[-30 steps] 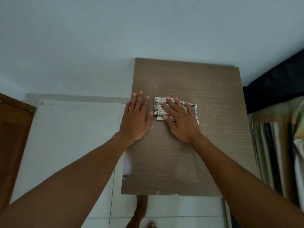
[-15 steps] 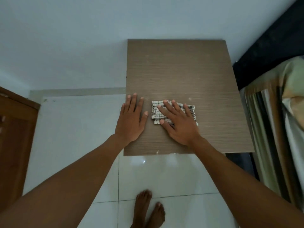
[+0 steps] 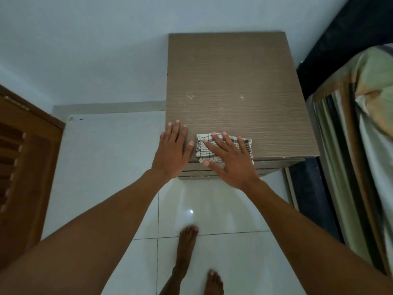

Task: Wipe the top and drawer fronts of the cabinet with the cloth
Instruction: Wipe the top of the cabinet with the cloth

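We look down at the brown cabinet (image 3: 234, 81). It stands against the pale wall (image 3: 85, 50). The checked cloth (image 3: 201, 151) lies folded on the top, close to the front edge and nearer the left side.

Our right hand (image 3: 231, 167) lies flat on the cloth. Its fingers are straight and spread, so it presses and does not grab. The thumb sticks out past the front edge, over the drawer fronts (image 3: 276, 165).

Our left hand (image 3: 172, 154) lies flat on the top at the front left corner, just beside the cloth. Its fingers are straight too, and it holds nothing. Its thumb tip is very near the cloth, but we cannot tell if it touches.

Some small white specks (image 3: 190, 96) sit on the top, farther back than our hands.

Our bare feet (image 3: 187, 245) stand on the shiny white floor (image 3: 212, 205) in front of the cabinet. A bed (image 3: 372, 124) is on the right. A brown wooden door (image 3: 21, 167) is on the left.
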